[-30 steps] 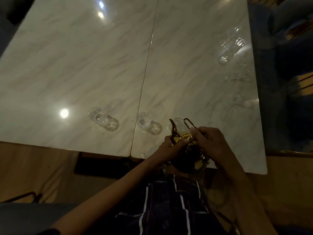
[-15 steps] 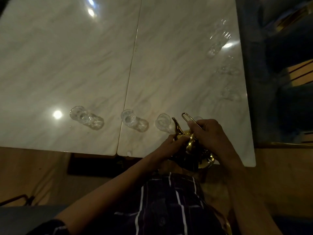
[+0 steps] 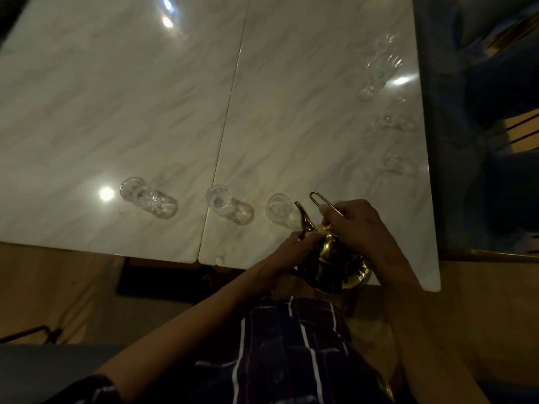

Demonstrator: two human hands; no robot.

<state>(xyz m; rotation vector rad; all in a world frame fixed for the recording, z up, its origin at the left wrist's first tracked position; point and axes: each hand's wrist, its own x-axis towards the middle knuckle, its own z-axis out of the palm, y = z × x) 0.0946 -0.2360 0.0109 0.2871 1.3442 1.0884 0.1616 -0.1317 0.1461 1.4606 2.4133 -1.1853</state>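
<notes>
Holding brass pot point(image 3: 329, 259) over near edge of surface point(image 3: 145, 112).
Grips wire handle point(image 3: 322, 199) with right hand point(image 3: 357, 225), pinches its top with left hand point(image 3: 290, 247). Risks striking nearest glass point(image 3: 278, 207) with spout point(image 3: 302, 212) if swung forward.

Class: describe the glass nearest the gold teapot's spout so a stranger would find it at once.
Start at the white marble table and follow the clear glasses along its near edge. It is the third from the left, the only one right beside the spout of the gold teapot.
</notes>
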